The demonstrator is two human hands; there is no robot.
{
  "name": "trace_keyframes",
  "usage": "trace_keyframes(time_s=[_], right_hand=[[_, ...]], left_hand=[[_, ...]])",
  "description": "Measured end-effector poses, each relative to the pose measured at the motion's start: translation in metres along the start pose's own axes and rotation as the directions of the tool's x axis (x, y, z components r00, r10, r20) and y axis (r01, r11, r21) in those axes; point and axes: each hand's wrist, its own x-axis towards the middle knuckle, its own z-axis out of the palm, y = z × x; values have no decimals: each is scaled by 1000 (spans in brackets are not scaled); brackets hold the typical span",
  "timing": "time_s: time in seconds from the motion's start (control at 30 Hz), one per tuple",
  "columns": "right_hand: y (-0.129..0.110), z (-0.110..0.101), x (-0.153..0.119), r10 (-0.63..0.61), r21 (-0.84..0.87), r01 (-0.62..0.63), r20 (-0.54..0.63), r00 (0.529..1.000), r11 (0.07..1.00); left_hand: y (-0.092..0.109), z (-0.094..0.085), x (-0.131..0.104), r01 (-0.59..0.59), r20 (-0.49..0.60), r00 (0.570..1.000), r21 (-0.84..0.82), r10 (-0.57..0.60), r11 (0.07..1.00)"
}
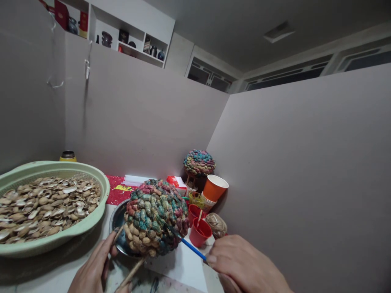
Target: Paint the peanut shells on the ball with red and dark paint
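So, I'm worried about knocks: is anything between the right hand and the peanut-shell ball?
Nothing visible blocks the way. Only the blue-handled paintbrush in the right hand spans the gap, its tip at the peanut-shell ball. The nearer red cup stands just beyond the brush.

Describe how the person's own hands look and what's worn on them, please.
Both the left hand and the right hand are bare, with no gloves, rings or bracelets visible. No sleeve or cuff shows on either side; the picture's bottom edge cuts off the arms, so clothing higher up can't be told.
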Motion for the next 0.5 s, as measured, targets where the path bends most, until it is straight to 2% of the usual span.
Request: trace_keyframes(time_s=[0.3,0.5], right_hand=[[-2,4,6,-10,-60,10,3,1000,998],[-2,2,6,12,-41,-12,-2,1000,999]], left_hand=[[-1,2,-1,-9,-10,1000,6,9,1000],[2,-1,3,-27,-19,999,49,28,998]])
